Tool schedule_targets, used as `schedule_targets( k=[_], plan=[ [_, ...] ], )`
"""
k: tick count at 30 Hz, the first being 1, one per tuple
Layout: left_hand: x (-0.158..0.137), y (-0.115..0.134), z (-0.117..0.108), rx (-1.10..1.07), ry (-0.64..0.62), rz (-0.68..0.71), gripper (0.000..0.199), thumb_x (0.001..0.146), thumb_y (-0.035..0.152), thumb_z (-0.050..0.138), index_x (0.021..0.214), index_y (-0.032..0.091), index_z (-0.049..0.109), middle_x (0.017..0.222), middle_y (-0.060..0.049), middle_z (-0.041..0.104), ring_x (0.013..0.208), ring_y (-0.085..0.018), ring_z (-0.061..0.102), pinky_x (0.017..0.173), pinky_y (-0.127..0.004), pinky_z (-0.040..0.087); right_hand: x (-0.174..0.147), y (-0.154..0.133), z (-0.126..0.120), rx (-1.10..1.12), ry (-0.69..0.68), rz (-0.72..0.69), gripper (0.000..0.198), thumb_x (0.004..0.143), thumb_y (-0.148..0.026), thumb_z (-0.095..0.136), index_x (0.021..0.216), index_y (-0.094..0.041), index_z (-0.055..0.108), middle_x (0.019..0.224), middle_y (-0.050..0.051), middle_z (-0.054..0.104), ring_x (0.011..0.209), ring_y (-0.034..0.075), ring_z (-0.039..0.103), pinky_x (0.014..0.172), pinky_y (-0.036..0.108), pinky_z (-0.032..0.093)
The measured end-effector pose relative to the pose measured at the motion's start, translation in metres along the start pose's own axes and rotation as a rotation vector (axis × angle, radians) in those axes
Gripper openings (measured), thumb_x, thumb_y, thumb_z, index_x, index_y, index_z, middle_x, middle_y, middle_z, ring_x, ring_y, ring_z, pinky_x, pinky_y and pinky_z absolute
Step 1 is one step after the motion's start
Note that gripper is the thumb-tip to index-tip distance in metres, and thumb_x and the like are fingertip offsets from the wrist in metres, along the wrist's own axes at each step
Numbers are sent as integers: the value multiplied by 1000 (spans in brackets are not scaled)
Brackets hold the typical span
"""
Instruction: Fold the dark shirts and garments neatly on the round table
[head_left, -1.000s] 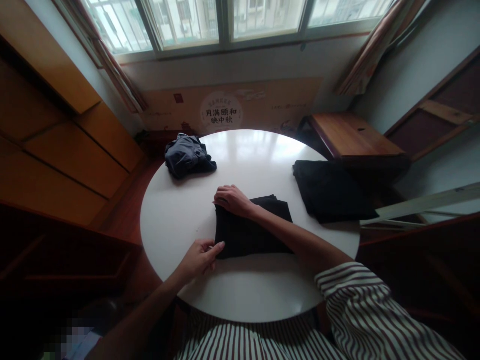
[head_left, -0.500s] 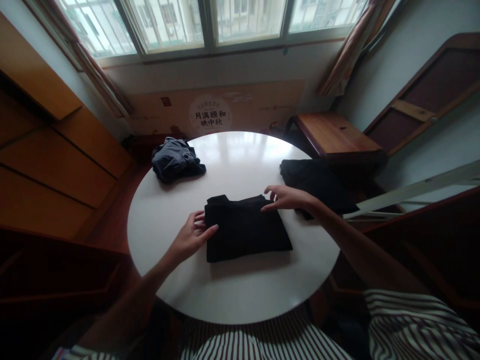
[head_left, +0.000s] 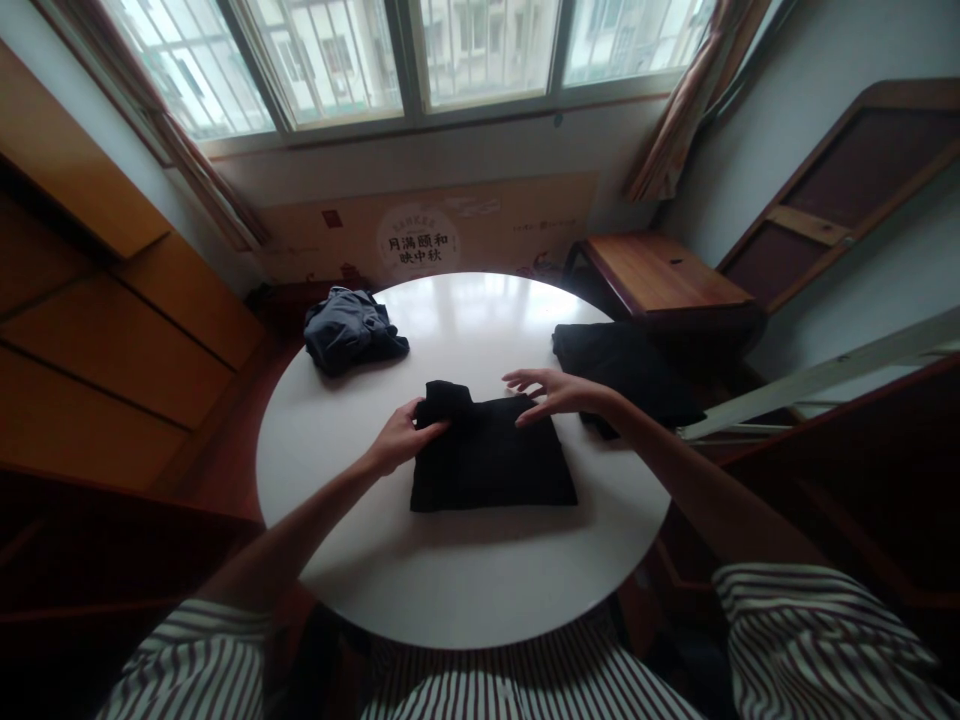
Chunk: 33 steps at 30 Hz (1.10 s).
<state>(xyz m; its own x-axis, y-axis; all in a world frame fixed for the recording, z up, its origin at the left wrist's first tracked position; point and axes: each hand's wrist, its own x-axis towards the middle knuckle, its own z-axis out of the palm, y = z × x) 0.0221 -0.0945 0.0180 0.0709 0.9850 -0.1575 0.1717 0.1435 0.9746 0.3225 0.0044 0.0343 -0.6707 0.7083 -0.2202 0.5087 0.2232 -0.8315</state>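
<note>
Leftmost, orange-brown cabinet doors (head_left: 180, 300) stand beyond the round white desk (head_left: 465, 575), and a crumpled grey-blue bundle of cloth (head_left: 349, 335) sits on the desk's far left part. Nearer, my left hand (head_left: 403, 438) has hold of the far left corner of a black garment (head_left: 491, 465); the thumb lies on top while the other fingers go behind the edge, partly hidden. At that corner a small flap of the same black cloth stands up above the far edge. The garment itself lies folded into a flat, roughly four-sided shape in the middle of the desk, its near edge toward me. Black on black, the separate layers are hard to make out.

Over its far right corner my right hand (head_left: 559, 392) is spread and loose, the fingers parted and grasping nothing; I can't tell whether the thumb brushes the cloth. Past that hand, a second folded dark piece (head_left: 645, 375) lies at the desk's right edge, partly behind my wrist. Farther right and beyond stands a low wooden stand (head_left: 660, 272).
</note>
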Motion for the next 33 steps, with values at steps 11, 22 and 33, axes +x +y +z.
schedule_targets(
  k=[11, 22, 33],
  plan=[
    [12, 78, -21, 264, 106, 869, 45, 76, 32, 82, 116, 17, 65, 95, -3, 74, 85, -19, 71, 77, -28, 58, -20, -73, -28, -437, 161, -343, 25, 83, -37, 71, 91, -13, 71, 90, 6, 64, 80, 18, 57, 72, 31, 46],
    [-60, -8, -35, 951, -367, 1083, 31, 90, 5, 51, 117, 16, 62, 112, -14, 67, 107, -23, 65, 92, -40, 57, -93, -19, 95, -1050, 448, -542, 31, 94, -29, 60, 116, -8, 67, 90, 12, 64, 86, 25, 55, 75, 37, 43],
    [-70, -8, -16, 1132, -178, 1035, 22, 95, 11, 53, 114, 13, 64, 100, -12, 68, 88, -22, 65, 77, -39, 60, -97, -9, 96, -1056, 460, -539, 21, 94, -7, 50, 105, -10, 68, 99, 14, 67, 94, 25, 58, 79, 37, 46]
  ],
)
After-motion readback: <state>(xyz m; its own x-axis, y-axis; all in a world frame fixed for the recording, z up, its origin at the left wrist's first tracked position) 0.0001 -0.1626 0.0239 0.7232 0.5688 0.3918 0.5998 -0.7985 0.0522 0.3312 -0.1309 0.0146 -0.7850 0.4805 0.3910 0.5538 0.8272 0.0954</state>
